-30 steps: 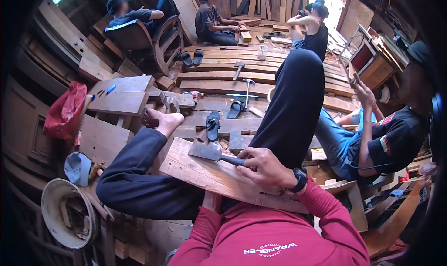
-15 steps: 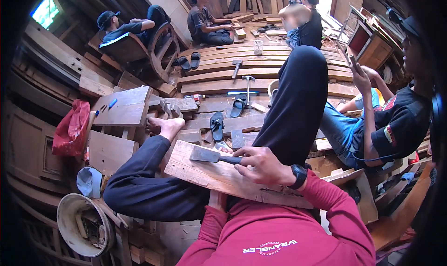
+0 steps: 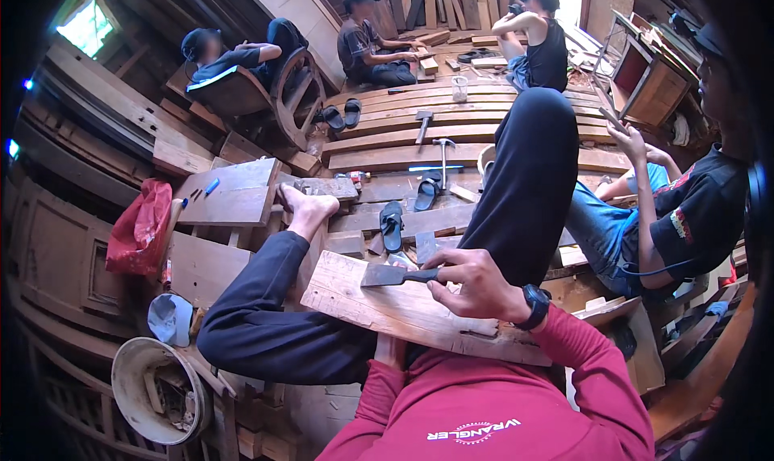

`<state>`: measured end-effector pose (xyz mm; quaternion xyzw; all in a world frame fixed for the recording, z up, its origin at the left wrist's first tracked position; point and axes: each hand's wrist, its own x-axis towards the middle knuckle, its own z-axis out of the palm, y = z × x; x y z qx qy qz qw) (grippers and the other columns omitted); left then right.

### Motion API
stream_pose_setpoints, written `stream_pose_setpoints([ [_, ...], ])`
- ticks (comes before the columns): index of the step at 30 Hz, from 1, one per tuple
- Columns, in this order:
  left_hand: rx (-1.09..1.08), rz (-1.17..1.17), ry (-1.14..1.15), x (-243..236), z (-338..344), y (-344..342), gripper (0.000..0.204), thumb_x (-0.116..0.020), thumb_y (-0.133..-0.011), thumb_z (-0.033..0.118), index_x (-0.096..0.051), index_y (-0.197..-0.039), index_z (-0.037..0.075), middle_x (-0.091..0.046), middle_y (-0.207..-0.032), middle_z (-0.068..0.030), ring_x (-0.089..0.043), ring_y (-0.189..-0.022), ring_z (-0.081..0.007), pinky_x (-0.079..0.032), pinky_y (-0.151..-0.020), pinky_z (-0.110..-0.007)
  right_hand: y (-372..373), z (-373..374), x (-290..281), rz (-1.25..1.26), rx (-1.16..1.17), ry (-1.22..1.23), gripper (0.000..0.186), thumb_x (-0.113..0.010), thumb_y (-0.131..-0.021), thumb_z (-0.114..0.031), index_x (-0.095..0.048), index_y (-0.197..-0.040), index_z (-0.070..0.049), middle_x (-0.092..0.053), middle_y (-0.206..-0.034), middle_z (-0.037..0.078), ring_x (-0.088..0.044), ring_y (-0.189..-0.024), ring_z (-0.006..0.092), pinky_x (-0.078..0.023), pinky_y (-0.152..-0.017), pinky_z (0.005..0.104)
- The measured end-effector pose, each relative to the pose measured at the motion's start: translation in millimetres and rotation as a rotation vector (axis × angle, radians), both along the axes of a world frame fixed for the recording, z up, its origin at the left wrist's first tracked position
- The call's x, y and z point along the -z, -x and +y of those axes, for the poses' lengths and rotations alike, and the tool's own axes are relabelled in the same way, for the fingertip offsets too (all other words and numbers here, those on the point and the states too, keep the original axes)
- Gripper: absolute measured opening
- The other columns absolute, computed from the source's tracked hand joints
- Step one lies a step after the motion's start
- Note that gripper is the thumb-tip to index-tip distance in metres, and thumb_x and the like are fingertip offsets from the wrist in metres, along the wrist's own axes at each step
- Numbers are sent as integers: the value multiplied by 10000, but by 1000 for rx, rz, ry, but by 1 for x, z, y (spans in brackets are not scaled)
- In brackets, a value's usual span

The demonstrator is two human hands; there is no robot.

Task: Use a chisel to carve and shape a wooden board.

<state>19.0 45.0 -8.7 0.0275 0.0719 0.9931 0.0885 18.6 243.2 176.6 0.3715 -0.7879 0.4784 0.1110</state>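
A pale, rough board [image 3: 347, 300] lies slantwise across my lap, between my dark-clad legs. My right hand [image 3: 472, 287] grips the dark handle of a wide, flat-bladed chisel [image 3: 383, 276], whose blade rests almost flat on the board's top. A watch is on that wrist. My left hand [image 3: 390, 350] is mostly hidden beneath the board; only the part by the wrist shows, so its fingers cannot be seen. A short dark slot is visible in the board right of my hand.
Co-workers [image 3: 677, 227] sit at right and behind [image 3: 379, 50]. A white bucket [image 3: 161, 390], red bag [image 3: 137, 227] and cap [image 3: 169, 317] lie left. Ahead are sandals [image 3: 391, 227], a claw hammer [image 3: 443, 158], a mallet [image 3: 422, 127] and long planks [image 3: 363, 150].
The chisel blade has slid a little rightward along the board with my right hand. The view has shifted slightly. The co-worker at right has tilted the object in their hands.
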Motion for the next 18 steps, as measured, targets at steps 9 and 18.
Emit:
stream_pose_setpoints([
  [9, 2, 32, -22, 8, 0, 7, 288, -422, -1088, 306, -562, -1042, 59, -548, -979, -88, -539, -958, -236, -472, -959, -394, 0, 1, -5, 2, -25, -4, 144, -707, -792, -66, -686, -689, 33, -731, -969, 137, -702, -704, 258, -565, -643, 341],
  [18, -14, 28, -59, 9, 6, 5, 291, -419, -1089, 307, -563, -1051, 57, -550, -982, -88, -540, -959, -236, -472, -960, -394, 11, 5, -7, -52, 94, -43, 95, -677, -835, -1, -714, -767, 55, -757, -1047, 116, -642, -576, 119, -506, -527, 264],
])
